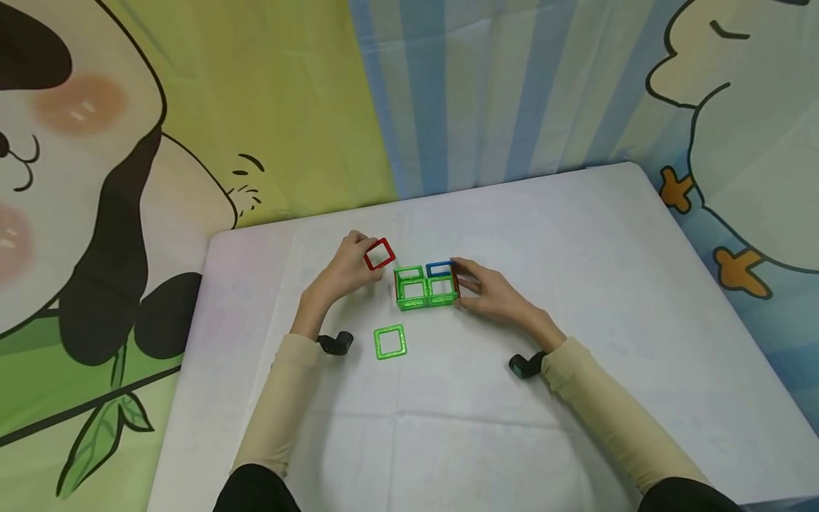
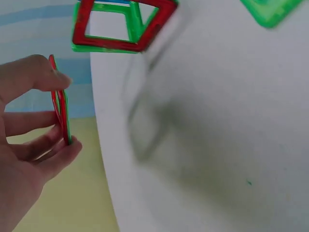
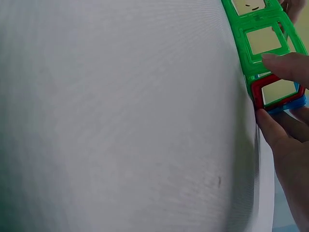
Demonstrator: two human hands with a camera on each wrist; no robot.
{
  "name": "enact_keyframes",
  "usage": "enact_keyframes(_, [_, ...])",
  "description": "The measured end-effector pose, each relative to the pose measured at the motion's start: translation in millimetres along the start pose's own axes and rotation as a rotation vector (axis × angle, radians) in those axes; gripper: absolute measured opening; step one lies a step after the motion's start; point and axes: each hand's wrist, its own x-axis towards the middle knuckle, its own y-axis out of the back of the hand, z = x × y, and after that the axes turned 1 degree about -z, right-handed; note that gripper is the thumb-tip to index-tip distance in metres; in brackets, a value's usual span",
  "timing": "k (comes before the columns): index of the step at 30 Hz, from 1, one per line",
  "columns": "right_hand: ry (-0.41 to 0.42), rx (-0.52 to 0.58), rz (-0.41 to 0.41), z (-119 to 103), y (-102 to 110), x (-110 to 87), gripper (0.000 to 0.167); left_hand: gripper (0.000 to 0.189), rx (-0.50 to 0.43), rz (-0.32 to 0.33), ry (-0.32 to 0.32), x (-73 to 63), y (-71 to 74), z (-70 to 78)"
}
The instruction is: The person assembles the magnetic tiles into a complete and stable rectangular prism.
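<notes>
My left hand pinches a red square magnetic tile by its edge, raised left of a small tile structure. In the left wrist view this held tile is seen edge-on, red with a green edge against it. The structure is two joined box frames, mostly green, with a blue tile at the back right and red tiles on its ends. My right hand grips its right end, thumb on the green front near the red end tile, other fingers around the end.
A loose green square tile lies flat on the white table, nearer me than the structure. Behind the table hangs a printed curtain with cartoon animals. Small black wrist cameras sit at both cuffs.
</notes>
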Motion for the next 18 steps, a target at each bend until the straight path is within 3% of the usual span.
enact_keyframes(8, [-0.009, -0.003, 0.003, 2, 1, 0.6, 0.083, 0.063, -0.087, -0.078, -0.066, -2.7, -0.4, 22.6])
enact_keyframes(18, [-0.016, 0.024, -0.005, -1, 1, 0.1, 0.082, 0.062, -0.053, -0.164, -0.193, 1.2, -18.5, 55.2])
